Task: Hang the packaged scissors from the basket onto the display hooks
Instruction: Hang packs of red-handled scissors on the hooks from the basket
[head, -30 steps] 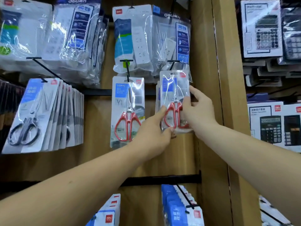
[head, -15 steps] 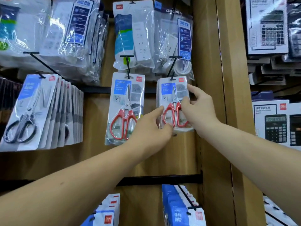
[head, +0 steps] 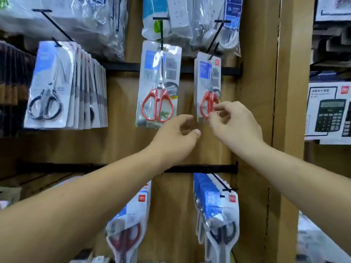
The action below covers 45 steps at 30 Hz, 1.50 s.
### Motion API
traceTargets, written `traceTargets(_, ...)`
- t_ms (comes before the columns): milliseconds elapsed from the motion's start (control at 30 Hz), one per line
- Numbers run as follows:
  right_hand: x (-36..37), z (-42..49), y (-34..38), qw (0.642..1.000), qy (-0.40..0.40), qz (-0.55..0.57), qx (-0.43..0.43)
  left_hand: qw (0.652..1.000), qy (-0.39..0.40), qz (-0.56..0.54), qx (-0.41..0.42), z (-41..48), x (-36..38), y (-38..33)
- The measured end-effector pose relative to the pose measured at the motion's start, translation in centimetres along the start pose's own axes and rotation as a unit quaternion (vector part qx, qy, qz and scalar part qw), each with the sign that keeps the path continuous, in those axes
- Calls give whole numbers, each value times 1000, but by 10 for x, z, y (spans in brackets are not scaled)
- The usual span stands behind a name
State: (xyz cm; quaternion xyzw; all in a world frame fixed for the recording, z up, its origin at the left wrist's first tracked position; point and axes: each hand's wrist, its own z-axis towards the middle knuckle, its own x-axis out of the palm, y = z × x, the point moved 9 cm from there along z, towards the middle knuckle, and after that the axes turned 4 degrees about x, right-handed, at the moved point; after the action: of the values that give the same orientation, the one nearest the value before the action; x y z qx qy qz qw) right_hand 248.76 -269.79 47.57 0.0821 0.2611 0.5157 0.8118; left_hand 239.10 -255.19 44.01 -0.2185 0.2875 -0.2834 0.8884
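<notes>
A pack of red-handled scissors [head: 208,80] hangs on the right black display hook [head: 216,37], in front of one or two like packs. My right hand [head: 237,126] has its thumb and fingertips curled at the pack's lower right edge, pinching it lightly. Just below and left of the pack, my left hand [head: 176,133] has loosely curled fingers and holds nothing. Another red-handled scissors pack [head: 159,84] hangs alone on the middle hook [head: 161,29]. The basket is out of view.
A full row of black-handled scissors packs [head: 64,86] fills the left hook. Bagged power strips [head: 180,16] hang above. More scissors packs [head: 216,211] hang on the lower rail. A wooden upright [head: 284,111] borders the right, with boxed calculators [head: 328,111] beyond.
The pack has slid back along the right hook and now hangs free. My left hand has let go and dropped below it. The right hand shifted to the pack's lower edge.
</notes>
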Motion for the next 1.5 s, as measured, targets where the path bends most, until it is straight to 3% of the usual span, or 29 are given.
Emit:
traceTargets(167, 14, -100, 26, 995, 87, 42, 14, 999, -32, 27, -17, -92, -35, 38)
traceTargets(333, 85, -248, 47, 972, 231, 34, 8, 991, 38, 45, -116, -235, -48, 119)
traceTargets(433, 140, -361, 53, 924, 381, 36, 20, 976, 84, 75, -187, -327, -60, 160)
traceTargets(533, 189, -494, 66, 840, 541, 35, 24, 953, 135, 77, -261, -431, -75, 201)
traceTargets(667, 212, -651, 69, 749, 660, 55, 29, 904, 190, 142, -354, -575, -101, 253)
traceTargets(733, 210, -698, 59, 745, 666, 6, -12, 856, 268, 205, -391, -644, -114, 277)
traceTargets(800, 203, -722, 54, 777, 624, -29, -79, 808, 326, 251, -422, -694, -132, 291)
traceTargets(900, 198, -717, 58, 817, 563, -45, -116, 778, 350, 254, -457, -720, -143, 300)
traceTargets(933, 201, -714, 59, 813, 566, -76, -114, 768, 369, 242, -465, -724, -143, 302)
traceTargets(967, 208, -713, 60, 790, 591, -117, -114, 757, 392, 232, -469, -727, -143, 304)
traceTargets(1067, 235, -710, 56, 672, 695, -236, -99, 731, 435, 214, -480, -740, -161, 322)
traceTargets(1133, 254, -721, 48, 583, 762, -274, -67, 726, 416, 220, -503, -744, -183, 338)
traceTargets(1200, 282, -751, 45, 531, 811, -245, -28, 730, 386, 218, -521, -744, -191, 350)
traceTargets(1267, 314, -791, 53, 526, 833, -167, 29, 737, 372, 208, -524, -743, -186, 358)
traceTargets(1367, 355, -850, 63, 549, 818, -77, 153, 733, 377, 202, -530, -749, -175, 372)
traceTargets(1500, 384, -914, 75, 560, 800, -75, 205, 710, 382, 222, -549, -767, -181, 393)
